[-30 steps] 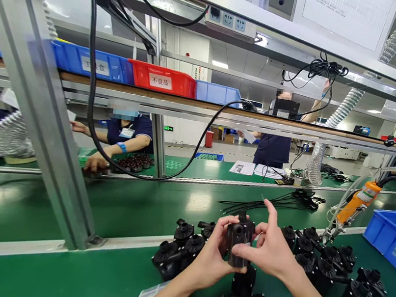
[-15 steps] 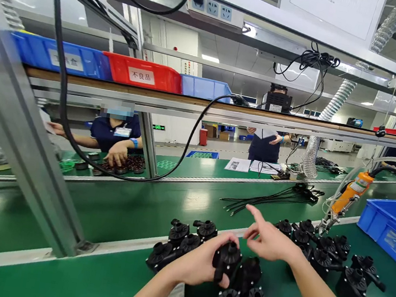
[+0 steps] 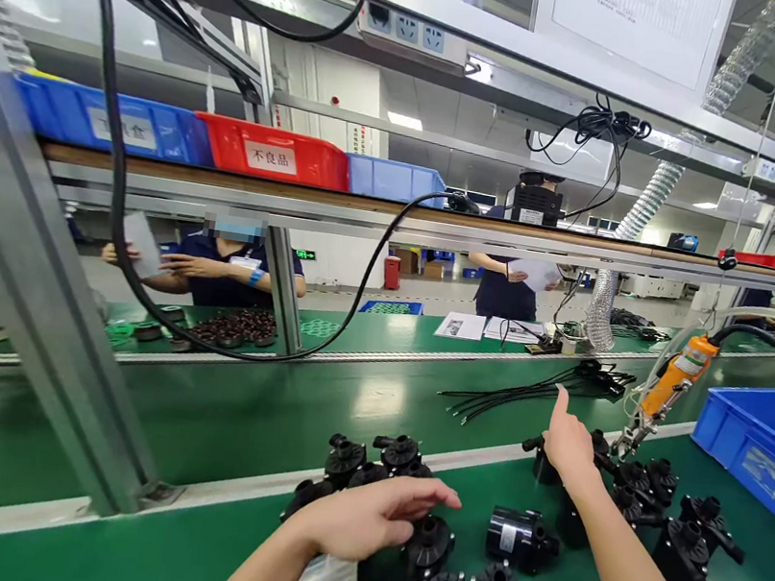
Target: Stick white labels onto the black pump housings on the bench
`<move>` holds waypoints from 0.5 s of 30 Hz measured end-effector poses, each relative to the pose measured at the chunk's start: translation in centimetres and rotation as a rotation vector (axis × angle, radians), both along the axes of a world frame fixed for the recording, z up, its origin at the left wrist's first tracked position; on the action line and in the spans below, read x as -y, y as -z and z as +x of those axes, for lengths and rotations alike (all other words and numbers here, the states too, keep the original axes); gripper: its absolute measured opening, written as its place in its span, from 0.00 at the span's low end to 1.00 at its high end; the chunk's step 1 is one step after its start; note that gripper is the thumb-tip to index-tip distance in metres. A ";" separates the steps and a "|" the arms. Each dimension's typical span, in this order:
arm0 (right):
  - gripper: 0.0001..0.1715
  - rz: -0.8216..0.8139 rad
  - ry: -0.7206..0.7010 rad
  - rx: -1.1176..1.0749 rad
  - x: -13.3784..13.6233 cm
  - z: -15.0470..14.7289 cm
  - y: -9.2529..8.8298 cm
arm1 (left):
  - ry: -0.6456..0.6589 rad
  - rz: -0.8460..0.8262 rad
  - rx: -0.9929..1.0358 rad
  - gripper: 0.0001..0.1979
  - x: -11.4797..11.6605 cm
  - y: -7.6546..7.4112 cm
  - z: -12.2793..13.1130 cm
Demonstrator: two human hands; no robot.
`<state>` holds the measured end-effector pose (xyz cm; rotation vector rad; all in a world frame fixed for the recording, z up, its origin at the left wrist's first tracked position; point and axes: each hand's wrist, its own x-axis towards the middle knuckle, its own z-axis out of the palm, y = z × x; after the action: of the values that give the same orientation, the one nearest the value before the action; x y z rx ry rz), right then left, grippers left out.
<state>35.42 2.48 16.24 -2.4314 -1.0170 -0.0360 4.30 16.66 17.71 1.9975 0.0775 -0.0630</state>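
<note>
While my left grip point(image 3: 368, 521) hovers open and empty by a black pump point(image 3: 429, 541) at lower centre, my right grip point(image 3: 568, 444) touches a second pump point(image 3: 539, 467); I cannot tell whether it clasps it.

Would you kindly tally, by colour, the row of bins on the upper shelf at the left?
Dark blue bin: 1
Red bin: 1
Light blue bin: 1
Total: 3
</note>
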 end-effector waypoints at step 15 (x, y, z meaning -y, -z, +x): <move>0.49 0.722 -0.710 -0.475 0.3 -8.8 -2.1 | -0.229 -0.418 0.370 0.46 1.9 4.5 4.5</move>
<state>26.66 2.21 18.30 -1.2682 -1.2871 0.3384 8.81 14.75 13.25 1.5439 0.0487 0.4055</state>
